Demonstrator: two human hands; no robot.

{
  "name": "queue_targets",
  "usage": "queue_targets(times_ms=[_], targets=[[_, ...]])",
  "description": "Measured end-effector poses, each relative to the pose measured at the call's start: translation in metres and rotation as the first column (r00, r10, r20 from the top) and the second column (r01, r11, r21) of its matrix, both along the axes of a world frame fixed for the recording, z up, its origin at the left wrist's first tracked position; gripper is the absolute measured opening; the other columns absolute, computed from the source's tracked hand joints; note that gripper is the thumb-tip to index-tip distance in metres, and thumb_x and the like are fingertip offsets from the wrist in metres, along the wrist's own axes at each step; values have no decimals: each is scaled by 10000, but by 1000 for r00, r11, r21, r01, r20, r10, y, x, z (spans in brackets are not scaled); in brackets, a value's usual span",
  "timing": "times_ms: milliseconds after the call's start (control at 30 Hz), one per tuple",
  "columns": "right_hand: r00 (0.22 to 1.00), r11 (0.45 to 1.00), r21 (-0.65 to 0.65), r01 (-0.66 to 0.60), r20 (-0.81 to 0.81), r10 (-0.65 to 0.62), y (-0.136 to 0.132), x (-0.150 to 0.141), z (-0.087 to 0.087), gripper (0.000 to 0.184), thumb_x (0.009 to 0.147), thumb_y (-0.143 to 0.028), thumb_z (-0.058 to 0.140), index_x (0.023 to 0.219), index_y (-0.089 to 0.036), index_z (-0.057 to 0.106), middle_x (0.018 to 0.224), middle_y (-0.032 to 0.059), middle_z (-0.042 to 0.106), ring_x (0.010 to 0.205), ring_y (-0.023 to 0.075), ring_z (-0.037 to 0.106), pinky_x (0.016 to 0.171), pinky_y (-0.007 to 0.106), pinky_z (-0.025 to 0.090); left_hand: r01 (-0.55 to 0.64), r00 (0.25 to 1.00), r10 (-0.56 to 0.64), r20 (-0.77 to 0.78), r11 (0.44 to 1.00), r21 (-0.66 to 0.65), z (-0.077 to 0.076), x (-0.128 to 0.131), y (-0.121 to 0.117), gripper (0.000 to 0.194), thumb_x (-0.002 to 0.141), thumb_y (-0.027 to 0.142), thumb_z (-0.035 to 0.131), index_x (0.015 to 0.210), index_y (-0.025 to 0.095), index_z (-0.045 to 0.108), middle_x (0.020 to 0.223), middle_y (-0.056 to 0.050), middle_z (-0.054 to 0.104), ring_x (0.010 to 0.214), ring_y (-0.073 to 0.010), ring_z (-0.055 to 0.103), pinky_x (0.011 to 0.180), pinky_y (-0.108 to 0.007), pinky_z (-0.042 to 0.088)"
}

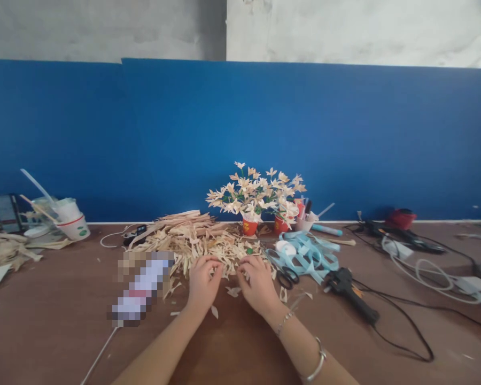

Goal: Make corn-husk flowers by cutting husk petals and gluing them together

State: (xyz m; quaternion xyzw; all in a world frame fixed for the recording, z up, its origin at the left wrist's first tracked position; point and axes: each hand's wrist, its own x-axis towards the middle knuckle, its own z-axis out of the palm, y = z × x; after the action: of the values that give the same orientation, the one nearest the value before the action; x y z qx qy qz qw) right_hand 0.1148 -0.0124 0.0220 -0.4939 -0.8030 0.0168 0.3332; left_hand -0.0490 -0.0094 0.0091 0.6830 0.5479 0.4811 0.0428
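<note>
Beyond the table: a blue panel (264, 117) bounds our working space along the far edge.
Brown tabletop (232, 347): we see its surface running between our forearms, and wider toward the lower left.
Pale dried strips (196, 230): heaped against the back, their ragged near edge reaching our fingertips.
Pale flowers (248, 195): standing upright in red pots (249, 226) behind the heap.
Blue ribbon (304, 251): tangled right of the heap, crowding that side.
Pixelated device (140, 294): lying left of our left hand, a gap between.
Left hand (204, 280): thumb and forefinger nearly meet; we cannot tell whether they pinch anything.
Right hand (258, 283): fingers curled toward the left, just apart from it; its grip, too, we cannot tell.
Glue gun (350, 297): well right of our wrist.
Black scissors (287, 278): just beside our right hand.
Loose petal (214, 312): near our left wrist.
</note>
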Motion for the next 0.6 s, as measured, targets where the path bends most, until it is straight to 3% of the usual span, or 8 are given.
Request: queue_targets(times_ms=[167,267,433,600], targets=[[961,996,-51,-70,264,81,-4,-2,2,95,784,-166,541,752,-195,626,903,51,603,900,209,466,737,345,264,-90,988,86,128,996,25,4,-12,4,284,843,276,448,609,193,585,819,-41,620,840,-197,539,794,-345,393],[953,996,-41,-77,292,86,-11,-9,5,70,778,-184,550,804,-187,615,918,58,591,907,210,448,761,356,262,-94,976,86,199,995,28,5,-12,4,284,845,275,438,594,192,541,801,-38,607,823,-188,533,791,-333,392],[879,933,-99,-347,312,360,-29,-24,9,145,744,-343,596,743,-198,608,887,36,568,918,204,425,797,353,270,-79,964,63,259,995,53,4,-8,3,298,821,233,470,536,202,390,751,-14,571,774,-163,523,747,-306,392],[830,923,-55,-380,421,367,-32,-35,0,60,732,-203,561,717,-156,596,834,68,572,872,211,432,766,367,282,-68,965,49,258,996,65,3,-8,3,301,818,225,477,532,203,382,747,-12,572,774,-162,525,750,-309,391]])
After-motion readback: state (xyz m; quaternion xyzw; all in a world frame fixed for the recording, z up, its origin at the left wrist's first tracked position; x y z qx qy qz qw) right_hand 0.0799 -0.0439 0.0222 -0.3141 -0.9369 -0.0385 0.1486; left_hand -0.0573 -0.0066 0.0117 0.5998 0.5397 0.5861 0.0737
